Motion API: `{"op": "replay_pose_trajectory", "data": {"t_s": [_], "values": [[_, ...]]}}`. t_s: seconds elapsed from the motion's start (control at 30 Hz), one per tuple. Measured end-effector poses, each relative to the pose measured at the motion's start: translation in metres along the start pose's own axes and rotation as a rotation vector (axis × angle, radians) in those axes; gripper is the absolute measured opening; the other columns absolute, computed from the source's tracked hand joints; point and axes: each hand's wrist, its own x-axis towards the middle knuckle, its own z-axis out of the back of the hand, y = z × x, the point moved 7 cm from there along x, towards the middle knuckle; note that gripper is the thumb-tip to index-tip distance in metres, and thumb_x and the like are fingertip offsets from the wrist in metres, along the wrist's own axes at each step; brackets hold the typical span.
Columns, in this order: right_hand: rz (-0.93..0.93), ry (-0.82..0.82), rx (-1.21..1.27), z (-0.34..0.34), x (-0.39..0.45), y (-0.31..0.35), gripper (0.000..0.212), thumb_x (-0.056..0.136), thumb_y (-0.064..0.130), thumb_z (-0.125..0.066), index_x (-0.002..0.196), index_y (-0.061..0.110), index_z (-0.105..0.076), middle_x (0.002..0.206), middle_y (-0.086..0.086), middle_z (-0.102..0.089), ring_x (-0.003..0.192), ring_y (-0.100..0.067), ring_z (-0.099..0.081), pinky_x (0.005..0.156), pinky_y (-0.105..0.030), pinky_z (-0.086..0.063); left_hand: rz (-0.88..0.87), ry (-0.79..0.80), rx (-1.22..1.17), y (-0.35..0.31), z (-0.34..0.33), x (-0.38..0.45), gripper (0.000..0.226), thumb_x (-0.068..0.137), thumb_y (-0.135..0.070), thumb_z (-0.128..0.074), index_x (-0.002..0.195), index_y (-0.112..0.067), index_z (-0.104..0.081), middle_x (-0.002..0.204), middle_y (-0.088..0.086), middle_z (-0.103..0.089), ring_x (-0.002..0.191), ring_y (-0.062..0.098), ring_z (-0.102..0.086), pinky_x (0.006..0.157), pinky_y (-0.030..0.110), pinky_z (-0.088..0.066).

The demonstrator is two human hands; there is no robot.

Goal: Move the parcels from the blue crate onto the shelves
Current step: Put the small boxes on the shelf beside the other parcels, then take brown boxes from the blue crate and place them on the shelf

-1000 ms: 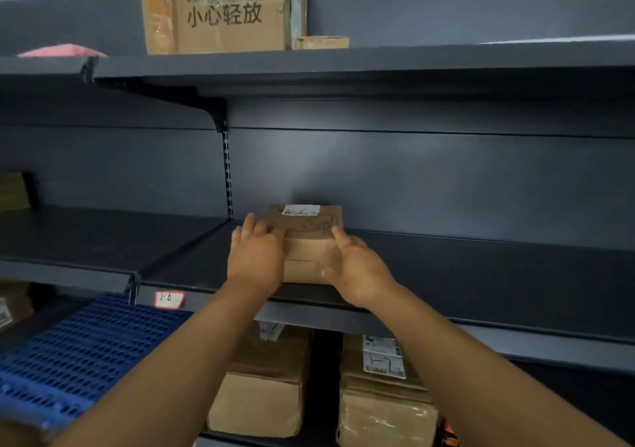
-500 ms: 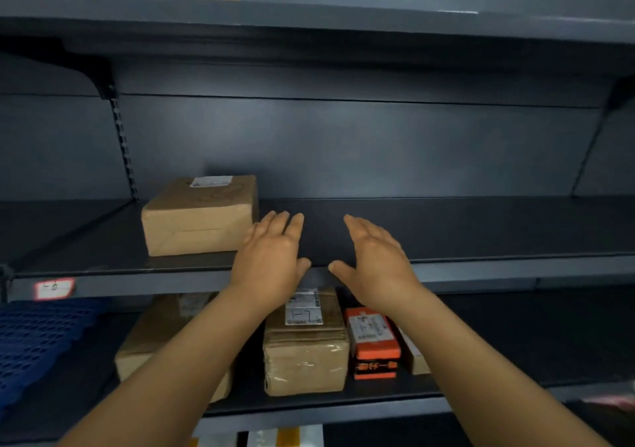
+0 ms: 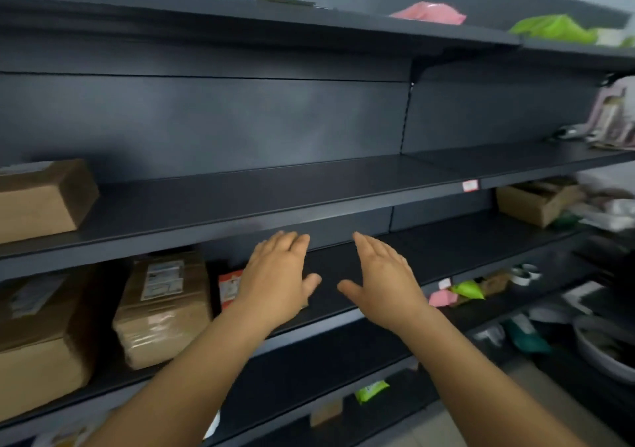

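Left hand (image 3: pixel 276 276), right hand (image 3: pixel 385 276): fingers spread flat, holding nothing. Shelved parcel (image 3: pixel 41 199) far left on middle shelf (image 3: pixel 275 218). Blue crate out of view; next parcel's direction unknown.

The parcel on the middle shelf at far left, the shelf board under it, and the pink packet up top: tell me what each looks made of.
The parcel: brown corrugated cardboard by its look, matte, with sharp folded edges.
The shelf board: probably painted sheet metal, dark grey, with a faint sheen along its front lip.
The pink packet: likely a soft plastic mailer bag, slumped and rounded; it is too blurred to be sure.
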Motion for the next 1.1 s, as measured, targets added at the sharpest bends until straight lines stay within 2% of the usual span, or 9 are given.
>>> {"op": "replay_pose_trajectory", "data": {"t_s": [0.4, 0.63, 1.1], "values": [[-0.300, -0.035, -0.093, 0.066, -0.140, -0.217, 0.083, 0.091, 0.044, -0.057, 0.154, 0.020, -0.010, 0.160, 0.003, -0.016, 0.147, -0.018, -0.013, 0.118, -0.036, -0.012, -0.288, 0.150, -0.130, -0.240, -0.088, -0.015, 0.070, 0.097, -0.046, -0.047, 0.153, -0.019, -0.015, 0.157, -0.003, -0.023, 0.146, 0.016, -0.015, 0.119, 0.034, -0.013], [-0.519, -0.054, -0.121, 0.094, -0.229, -0.328, 0.083, 0.091, 0.045, -0.056, 0.154, 0.018, -0.009, 0.160, 0.002, -0.016, 0.148, -0.019, -0.012, 0.119, -0.037, -0.013, -0.505, 0.225, -0.157, -0.375, -0.138, -0.033, 0.068, 0.095, -0.045, -0.050, 0.151, -0.020, -0.022, 0.150, -0.002, -0.035, 0.138, 0.016, -0.029, 0.113, 0.031, -0.024], [-0.966, -0.107, -0.128, 0.142, -0.362, -0.525, 0.081, 0.093, 0.043, -0.055, 0.154, 0.017, -0.008, 0.160, -0.001, -0.016, 0.148, -0.020, -0.011, 0.119, -0.037, -0.013, -0.831, 0.417, -0.237, -0.616, -0.240, -0.033, 0.071, 0.096, -0.048, -0.046, 0.153, -0.019, -0.017, 0.154, -0.001, -0.029, 0.142, 0.019, -0.024, 0.116, 0.032, -0.020]]}}
